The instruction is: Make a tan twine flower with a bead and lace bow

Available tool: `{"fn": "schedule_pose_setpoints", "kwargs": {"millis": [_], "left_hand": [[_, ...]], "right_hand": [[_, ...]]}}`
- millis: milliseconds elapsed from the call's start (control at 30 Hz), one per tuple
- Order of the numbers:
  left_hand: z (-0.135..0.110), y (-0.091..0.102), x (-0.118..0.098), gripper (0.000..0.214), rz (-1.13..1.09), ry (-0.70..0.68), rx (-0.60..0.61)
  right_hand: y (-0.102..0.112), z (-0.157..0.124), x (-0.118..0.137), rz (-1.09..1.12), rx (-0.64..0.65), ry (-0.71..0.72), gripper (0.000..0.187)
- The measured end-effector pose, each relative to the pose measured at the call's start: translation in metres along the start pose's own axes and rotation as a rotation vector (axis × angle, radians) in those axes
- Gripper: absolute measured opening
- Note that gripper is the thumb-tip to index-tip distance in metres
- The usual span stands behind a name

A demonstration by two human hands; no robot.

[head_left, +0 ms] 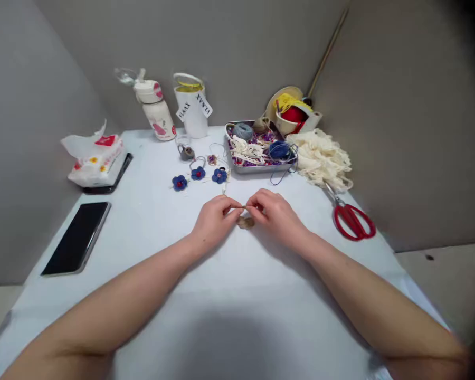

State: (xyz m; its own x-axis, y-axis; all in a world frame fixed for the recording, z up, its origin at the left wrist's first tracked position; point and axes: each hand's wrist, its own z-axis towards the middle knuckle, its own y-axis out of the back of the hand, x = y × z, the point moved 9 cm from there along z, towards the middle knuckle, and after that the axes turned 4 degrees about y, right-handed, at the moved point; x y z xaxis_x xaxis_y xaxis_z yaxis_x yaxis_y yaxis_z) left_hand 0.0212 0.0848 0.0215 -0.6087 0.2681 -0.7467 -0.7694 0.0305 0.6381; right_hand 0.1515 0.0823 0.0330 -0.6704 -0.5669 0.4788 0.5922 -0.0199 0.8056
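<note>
My left hand [217,215] and my right hand [273,211] meet near the middle of the table, fingertips pinched close together. Between them runs a short stretch of thin brown cord [244,207], with one hand closed on either side. Just below the fingertips is a small brown bundle [246,222] that looks like coiled cord; whether it joins the stretch above is too small to tell. Beyond my left hand lie blue flower pieces with coloured centres: one blue flower [219,176], a second blue flower [198,173] and a third blue flower [179,183].
A metal tray [261,169] of yarn and beads stands at the back, beside cream yarn [320,155] and red-handled scissors [352,220]. Left are a phone [77,237] and a tissue pack [98,161]. Behind stand a bottle [158,119] and a white container [193,119].
</note>
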Motion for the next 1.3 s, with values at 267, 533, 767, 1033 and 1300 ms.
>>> {"fn": "schedule_pose_setpoints", "kwargs": {"millis": [267, 533, 767, 1033, 1300], "left_hand": [[-0.002, -0.003, -0.006, 0.013, 0.009, -0.062, 0.028], [-0.003, 0.001, 0.021, 0.018, -0.574, 0.317, -0.069], [-0.006, -0.003, 0.019, 0.018, -0.57, 0.315, -0.073], [-0.003, -0.002, 0.015, 0.012, -0.389, 0.23, -0.035], [-0.002, 0.0, 0.001, 0.008, -0.096, -0.008, -0.056]], "right_hand": [[0.001, 0.002, 0.015, -0.109, 0.085, 0.059, 0.015], [-0.003, -0.005, -0.023, 0.732, -0.14, -0.401, 0.019], [-0.002, -0.008, -0.017, 0.729, -0.214, -0.386, 0.014], [0.014, -0.001, 0.0, 0.256, -0.169, -0.078, 0.01], [0.004, 0.002, 0.011, -0.149, 0.015, 0.044, 0.014]]}}
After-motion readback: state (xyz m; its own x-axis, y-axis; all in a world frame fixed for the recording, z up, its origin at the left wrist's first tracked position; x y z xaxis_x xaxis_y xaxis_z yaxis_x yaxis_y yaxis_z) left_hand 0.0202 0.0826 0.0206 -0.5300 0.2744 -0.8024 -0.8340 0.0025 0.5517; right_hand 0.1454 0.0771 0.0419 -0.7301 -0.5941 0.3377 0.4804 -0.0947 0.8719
